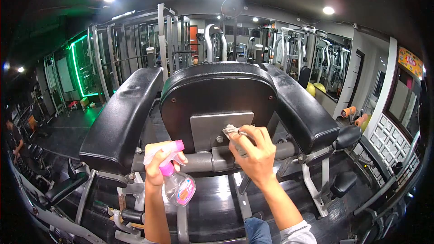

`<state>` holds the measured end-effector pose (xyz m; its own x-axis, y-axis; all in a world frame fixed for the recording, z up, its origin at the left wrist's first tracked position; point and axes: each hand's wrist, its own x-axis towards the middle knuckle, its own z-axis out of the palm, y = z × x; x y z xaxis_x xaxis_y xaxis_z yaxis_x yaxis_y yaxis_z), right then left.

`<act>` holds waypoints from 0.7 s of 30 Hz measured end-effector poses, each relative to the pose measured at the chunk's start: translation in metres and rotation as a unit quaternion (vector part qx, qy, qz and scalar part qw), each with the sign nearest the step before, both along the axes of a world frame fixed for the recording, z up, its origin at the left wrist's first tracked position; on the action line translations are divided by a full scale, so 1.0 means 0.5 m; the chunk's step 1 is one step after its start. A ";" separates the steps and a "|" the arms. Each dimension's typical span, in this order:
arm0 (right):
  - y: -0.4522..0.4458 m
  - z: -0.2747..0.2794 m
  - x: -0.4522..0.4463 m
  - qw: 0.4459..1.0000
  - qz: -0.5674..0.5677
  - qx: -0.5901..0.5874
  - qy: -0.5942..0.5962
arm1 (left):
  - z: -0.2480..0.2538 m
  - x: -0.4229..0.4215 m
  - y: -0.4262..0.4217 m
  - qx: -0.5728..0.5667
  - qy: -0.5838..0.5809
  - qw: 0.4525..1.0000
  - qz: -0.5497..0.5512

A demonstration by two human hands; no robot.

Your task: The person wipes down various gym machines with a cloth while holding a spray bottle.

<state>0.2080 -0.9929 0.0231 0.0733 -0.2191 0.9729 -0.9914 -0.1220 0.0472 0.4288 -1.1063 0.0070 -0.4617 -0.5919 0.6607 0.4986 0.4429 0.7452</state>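
My left hand (158, 160) is wrapped round the neck of a clear spray bottle (180, 189) with a pink nozzle and a pink label. In my right hand (254, 151) is a bunched, whitish cloth (231, 129), pinched in the fingers against a grey metal plate (205, 129). That plate is fixed to the back of a black padded backrest (217, 92) on a gym machine. Long black arm pads flank the backrest, the left pad (124, 113) and the right pad (303, 108). Below the plate runs a grey crossbar (196, 161), close to both hands.
Weight machines (289, 47) and racks stand beyond the backrest. Orange foam rollers (348, 111) and yellow balls (311, 89) are at the right. A green light strip (74, 68) glows at the left. Metal frame legs (312, 190) reach down to the dark floor.
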 end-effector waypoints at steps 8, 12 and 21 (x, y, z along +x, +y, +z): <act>0.008 0.110 0.021 0.995 0.010 -0.090 -0.043 | 0.002 0.034 -0.024 -0.002 -0.064 0.998 0.016; -0.027 0.065 0.072 0.999 0.031 0.009 0.037 | 0.000 0.045 -0.033 -0.011 -0.090 0.996 0.015; -0.006 0.072 0.022 0.999 0.010 -0.052 -0.001 | -0.009 0.069 -0.046 -0.064 -0.084 0.994 -0.014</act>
<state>0.2191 -0.9957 0.0592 0.0755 -0.1163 0.9903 -0.9890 -0.1355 0.0595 0.4635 -1.1293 0.0024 -0.5868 -0.4932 0.6421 0.3854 0.5273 0.7572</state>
